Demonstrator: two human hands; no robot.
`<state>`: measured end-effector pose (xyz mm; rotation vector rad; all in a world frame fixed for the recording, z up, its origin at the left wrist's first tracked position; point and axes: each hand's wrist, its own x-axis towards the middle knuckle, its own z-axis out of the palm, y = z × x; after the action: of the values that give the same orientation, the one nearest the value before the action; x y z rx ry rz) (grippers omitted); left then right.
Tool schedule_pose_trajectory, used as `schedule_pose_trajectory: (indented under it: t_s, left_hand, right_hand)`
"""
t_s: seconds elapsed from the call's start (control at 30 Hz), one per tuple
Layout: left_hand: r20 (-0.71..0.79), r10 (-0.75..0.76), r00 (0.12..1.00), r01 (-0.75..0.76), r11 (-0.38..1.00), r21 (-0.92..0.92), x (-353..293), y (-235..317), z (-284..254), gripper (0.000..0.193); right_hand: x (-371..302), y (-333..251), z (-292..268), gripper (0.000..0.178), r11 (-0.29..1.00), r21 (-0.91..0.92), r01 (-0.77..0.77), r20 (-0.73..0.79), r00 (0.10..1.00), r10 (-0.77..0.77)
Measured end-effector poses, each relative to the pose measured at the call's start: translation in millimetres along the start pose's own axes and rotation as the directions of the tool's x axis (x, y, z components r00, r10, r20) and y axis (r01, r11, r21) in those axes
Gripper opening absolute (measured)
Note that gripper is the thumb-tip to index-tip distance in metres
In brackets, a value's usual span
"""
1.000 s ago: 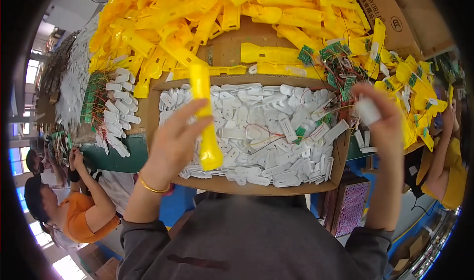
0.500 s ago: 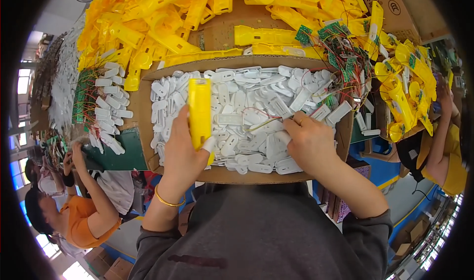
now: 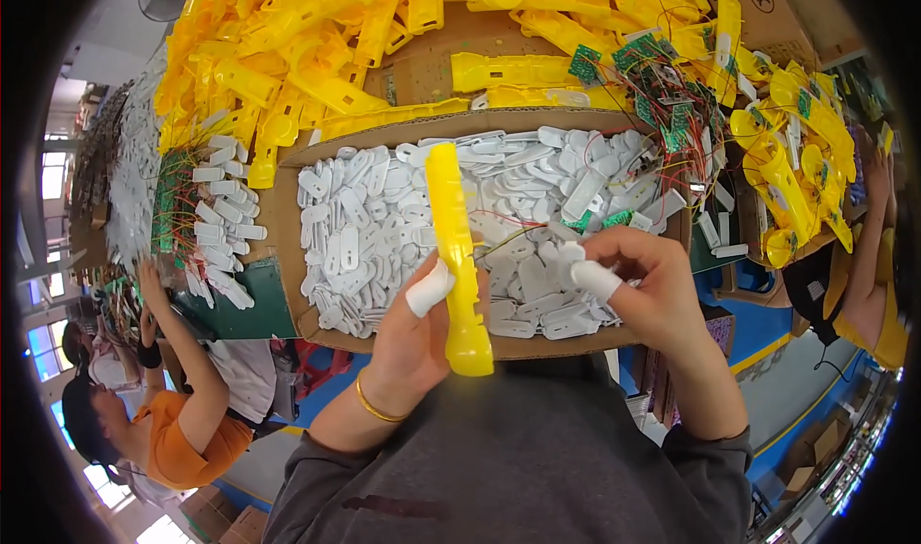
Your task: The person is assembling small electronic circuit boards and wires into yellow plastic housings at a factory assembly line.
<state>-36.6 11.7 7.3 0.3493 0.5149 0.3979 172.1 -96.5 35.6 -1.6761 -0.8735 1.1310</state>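
My left hand (image 3: 414, 341), with a white wrap on the thumb, grips a long yellow plastic shell (image 3: 453, 237). The shell stands nearly upright in the picture, its rounded end toward me. Thin red and yellow wires (image 3: 513, 235) run from beside the shell toward my right hand (image 3: 654, 285). That hand's wrapped thumb and forefinger pinch a small white plastic piece (image 3: 570, 252). Both hands are over a cardboard box (image 3: 286, 227) full of flat white plastic pieces (image 3: 360, 220). Green circuit boards (image 3: 614, 220) lie partly hidden behind the right fingers.
Yellow shells (image 3: 317, 26) are heaped beyond the box. Wired circuit boards (image 3: 677, 122) tangle at its far right corner, near more yellow shells (image 3: 782, 199). White pieces with wires (image 3: 223, 208) lie at left. Co-workers sit on both sides, one in an orange shirt (image 3: 192, 429).
The yellow shell has moved right and toward me and has turned from its earlier facing. My right hand has drawn slightly toward the right, now with the small white piece between thumb and finger.
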Motion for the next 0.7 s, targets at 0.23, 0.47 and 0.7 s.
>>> schedule_pose_trajectory:
  t_s: [0.23,0.47,0.7]
  left_hand:
    - [-0.144,-0.041,0.989,0.067,0.981,0.18,6,-14,28,0.042]
    - [-0.043,0.08,0.996,-0.053,0.896,0.441,7,-23,15,0.039]
    - [-0.001,0.139,0.99,-0.112,0.801,0.588,10,-27,18,0.05]
  right_hand:
    - [-5,-3,37,0.009,0.732,0.604,-0.316,0.353,0.929,0.11]
    - [-12,10,53,0.009,0.816,0.564,-0.127,0.179,0.983,0.029]
    - [-15,14,49,0.009,0.753,0.622,-0.215,0.199,0.973,0.113]
